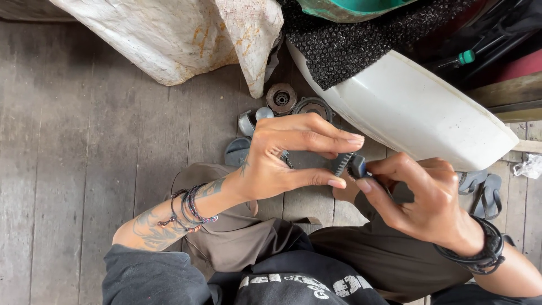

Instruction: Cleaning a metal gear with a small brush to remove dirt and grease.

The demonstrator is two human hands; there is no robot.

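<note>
Closest to the camera, at six o'clock in the frame, is the person's dark top with pale lettering across the chest, and above it the olive-brown shorts over the folded legs. Over the lap, the left hand and the right hand meet around a small dark part with a toothed, ribbed edge. It sits just right of centre, pinched between the left thumb below and the left fingers above, which curl over it in an open arch; the right thumb and forefinger close on its other end from four o'clock. Both hands therefore have hold of the same piece, touching it at opposite ends. Its long axis runs roughly from ten o'clock to four o'clock, the ribbed end towards the left hand, though its exact shape is too small to tell. At twelve o'clock lies a crumpled pale sack with rust-coloured stains, and from one to three o'clock a large white plastic shell, long and curved, partly under black bubble sheeting. Round metal parts rest on the wooden plank floor just beyond the left hand.
</note>
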